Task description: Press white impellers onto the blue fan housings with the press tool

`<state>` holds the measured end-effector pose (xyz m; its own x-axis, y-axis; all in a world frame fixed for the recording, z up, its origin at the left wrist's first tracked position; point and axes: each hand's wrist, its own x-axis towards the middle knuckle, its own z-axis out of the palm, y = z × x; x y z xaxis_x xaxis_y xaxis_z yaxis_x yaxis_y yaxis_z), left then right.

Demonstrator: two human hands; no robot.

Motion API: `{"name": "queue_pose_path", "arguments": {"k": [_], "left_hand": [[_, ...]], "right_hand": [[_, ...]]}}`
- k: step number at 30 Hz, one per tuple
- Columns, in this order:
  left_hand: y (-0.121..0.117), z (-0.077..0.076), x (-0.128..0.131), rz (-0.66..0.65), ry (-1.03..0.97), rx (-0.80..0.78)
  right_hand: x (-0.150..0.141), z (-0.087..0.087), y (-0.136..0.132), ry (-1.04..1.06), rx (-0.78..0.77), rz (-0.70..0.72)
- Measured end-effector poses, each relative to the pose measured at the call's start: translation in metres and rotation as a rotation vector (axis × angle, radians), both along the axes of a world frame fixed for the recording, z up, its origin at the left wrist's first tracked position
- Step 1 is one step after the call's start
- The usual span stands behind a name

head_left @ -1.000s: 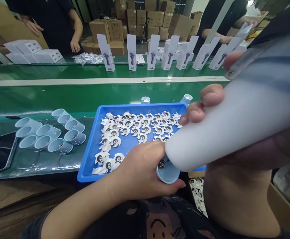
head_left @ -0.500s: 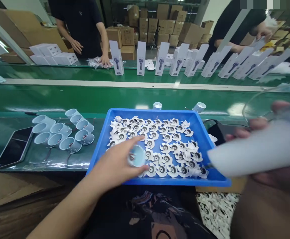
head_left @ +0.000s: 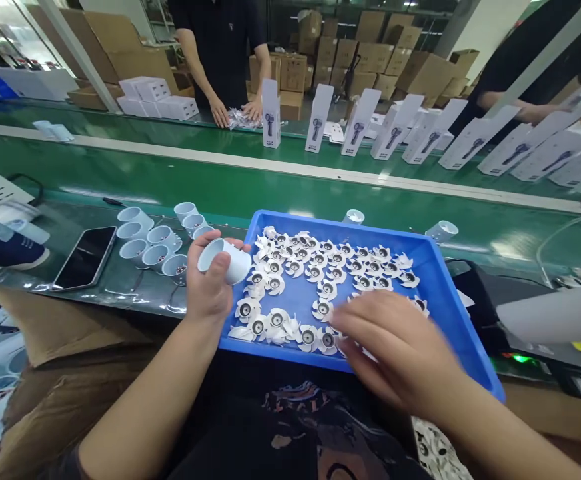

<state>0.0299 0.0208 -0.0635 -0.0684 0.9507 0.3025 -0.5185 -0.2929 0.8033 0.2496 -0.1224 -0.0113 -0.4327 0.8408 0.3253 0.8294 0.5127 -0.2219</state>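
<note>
My left hand (head_left: pixel 209 280) is closed around a pale blue plastic cup (head_left: pixel 223 260), held tilted over the left edge of the blue tray (head_left: pixel 440 293). The tray holds several white fan impellers (head_left: pixel 320 273). My right hand (head_left: pixel 395 350) reaches over the tray's near right part with fingers spread and pointing left, close above the impellers; it is slightly blurred and nothing shows in it.
Several more pale blue cups (head_left: pixel 155 243) lie left of the tray beside a black phone (head_left: pixel 85 257). Two cups (head_left: pixel 353 217) stand on the green conveyor behind. White product boxes (head_left: pixel 360 123) line the far side, where other people's hands (head_left: pixel 230 110) work. A white tool (head_left: pixel 555 313) rests at right.
My left hand has carried the cup up and left to the tray's left edge. My right hand has let go of the white tool and moved down over the tray.
</note>
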Motion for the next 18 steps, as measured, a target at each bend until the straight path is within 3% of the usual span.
{"name": "queue_pose_path", "arguments": {"k": [3, 6, 10, 13, 18], "left_hand": [[-0.004, -0.002, -0.002, 0.014, -0.011, 0.029], [-0.011, -0.003, -0.005, 0.016, 0.001, 0.035], [-0.017, -0.005, -0.009, -0.052, 0.055, 0.046], [-0.016, -0.006, -0.008, -0.096, 0.074, 0.069], [-0.013, -0.006, -0.005, -0.209, 0.133, 0.019]], "right_hand": [[-0.041, -0.011, 0.05, -0.228, -0.401, 0.003], [-0.059, -0.02, 0.081, -0.312, -0.55, -0.026], [-0.056, -0.027, 0.077, -0.32, -0.646, -0.145], [-0.055, -0.034, 0.061, -0.264, -0.725, -0.142], [-0.064, -0.046, 0.054, -0.043, -0.692, -0.211]]}}
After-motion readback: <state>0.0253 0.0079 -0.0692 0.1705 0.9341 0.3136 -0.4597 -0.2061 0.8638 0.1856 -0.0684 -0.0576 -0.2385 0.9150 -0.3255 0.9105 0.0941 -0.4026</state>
